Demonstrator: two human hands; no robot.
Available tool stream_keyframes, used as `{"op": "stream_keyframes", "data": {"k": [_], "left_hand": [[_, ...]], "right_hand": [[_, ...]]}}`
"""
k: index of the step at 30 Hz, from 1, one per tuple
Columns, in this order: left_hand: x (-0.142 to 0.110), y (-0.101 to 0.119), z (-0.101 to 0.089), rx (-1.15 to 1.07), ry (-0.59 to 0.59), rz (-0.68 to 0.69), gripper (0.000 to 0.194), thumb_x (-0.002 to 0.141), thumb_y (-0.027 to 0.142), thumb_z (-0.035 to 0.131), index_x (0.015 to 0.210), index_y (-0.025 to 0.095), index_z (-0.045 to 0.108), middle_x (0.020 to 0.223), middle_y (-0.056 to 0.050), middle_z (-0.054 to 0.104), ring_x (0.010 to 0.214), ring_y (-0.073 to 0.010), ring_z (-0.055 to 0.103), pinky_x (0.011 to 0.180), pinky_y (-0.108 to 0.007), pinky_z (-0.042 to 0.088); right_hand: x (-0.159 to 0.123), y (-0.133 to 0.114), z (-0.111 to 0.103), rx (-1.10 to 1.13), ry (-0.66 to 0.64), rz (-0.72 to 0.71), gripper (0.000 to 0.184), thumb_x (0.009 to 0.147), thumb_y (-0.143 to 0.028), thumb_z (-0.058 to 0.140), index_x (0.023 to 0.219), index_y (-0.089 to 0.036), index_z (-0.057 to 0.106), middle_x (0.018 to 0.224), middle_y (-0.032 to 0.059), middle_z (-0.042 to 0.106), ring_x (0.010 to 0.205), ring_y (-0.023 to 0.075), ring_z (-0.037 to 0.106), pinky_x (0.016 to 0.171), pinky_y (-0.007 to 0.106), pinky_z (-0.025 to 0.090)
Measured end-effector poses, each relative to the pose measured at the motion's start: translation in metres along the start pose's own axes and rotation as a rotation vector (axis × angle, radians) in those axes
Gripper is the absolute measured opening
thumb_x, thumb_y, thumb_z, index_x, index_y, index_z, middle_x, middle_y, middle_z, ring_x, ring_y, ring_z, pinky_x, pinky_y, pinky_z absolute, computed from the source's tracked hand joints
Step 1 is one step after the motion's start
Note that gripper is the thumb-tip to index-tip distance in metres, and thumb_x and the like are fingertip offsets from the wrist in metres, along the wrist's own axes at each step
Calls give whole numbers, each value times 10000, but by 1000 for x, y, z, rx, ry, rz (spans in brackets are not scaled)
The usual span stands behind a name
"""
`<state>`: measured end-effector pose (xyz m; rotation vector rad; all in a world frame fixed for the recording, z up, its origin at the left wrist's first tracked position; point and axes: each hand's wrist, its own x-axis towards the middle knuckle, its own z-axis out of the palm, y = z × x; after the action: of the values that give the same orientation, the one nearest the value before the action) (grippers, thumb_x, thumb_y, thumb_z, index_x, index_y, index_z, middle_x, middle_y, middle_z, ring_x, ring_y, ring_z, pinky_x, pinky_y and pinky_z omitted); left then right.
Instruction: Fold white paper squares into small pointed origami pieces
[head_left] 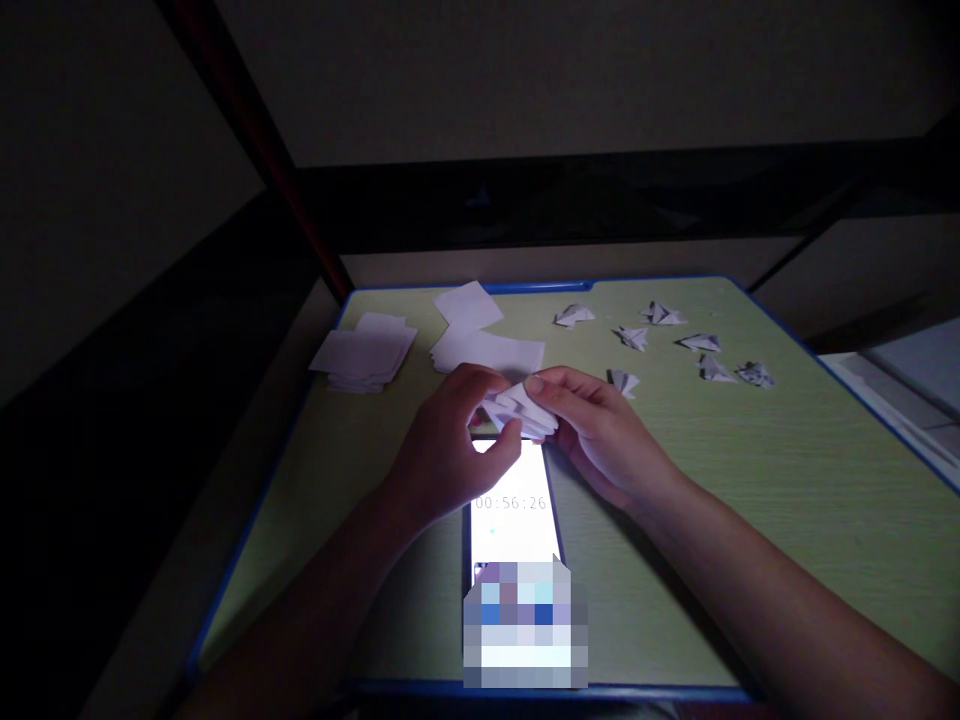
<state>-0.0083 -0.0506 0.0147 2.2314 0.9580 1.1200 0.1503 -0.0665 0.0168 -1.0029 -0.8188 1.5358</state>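
Between my two hands is a small piece of folded white paper [519, 408], held just above the far end of a lit phone [514, 500]. My left hand [450, 435] grips its left side, thumb below and fingers curled over the top. At the right edge, my right hand [592, 425] pinches it, the thumb pressed on the upper face. Several folds and layers show in the paper. The phone lies flat under my wrists and shows timer digits; its near part is blurred by pixel blocks.
Several small folded paper figures [660, 314] are spread over the table's far right. Paper sheets [491, 352] lie beyond my hands, and another stack [367, 352] sits at the far left. The green table [750, 480] has a blue edge. A dark wall rises behind.
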Motion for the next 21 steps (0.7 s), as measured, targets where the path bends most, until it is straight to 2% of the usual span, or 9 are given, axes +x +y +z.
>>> {"op": "stream_keyframes", "data": {"k": [9, 14, 21], "left_hand": [[2, 2, 3, -70, 3, -91, 147, 760, 131, 606, 887, 164, 540, 847, -29, 586, 715, -120, 541, 619, -251, 470], [1, 4, 3, -127, -28, -153, 185, 758, 173, 630, 921, 152, 545, 871, -45, 601, 718, -125, 548, 606, -254, 467], [0, 2, 5, -114, -20, -143, 148, 756, 163, 629, 886, 148, 560, 853, -40, 599, 718, -128, 553, 609, -261, 467]], "right_hand": [[-2, -1, 1, 7, 2, 14, 221, 662, -346, 811, 691, -170, 681, 620, -8, 628, 534, 83, 528, 474, 204, 432], [-1, -1, 1, 19, 22, 4, 233, 642, -347, 823, 676, -173, 672, 595, -12, 621, 516, 86, 527, 478, 213, 447], [0, 1, -1, -2, 13, -2, 226, 649, -346, 815, 683, -172, 675, 598, -15, 622, 508, 83, 523, 471, 210, 427]]}}
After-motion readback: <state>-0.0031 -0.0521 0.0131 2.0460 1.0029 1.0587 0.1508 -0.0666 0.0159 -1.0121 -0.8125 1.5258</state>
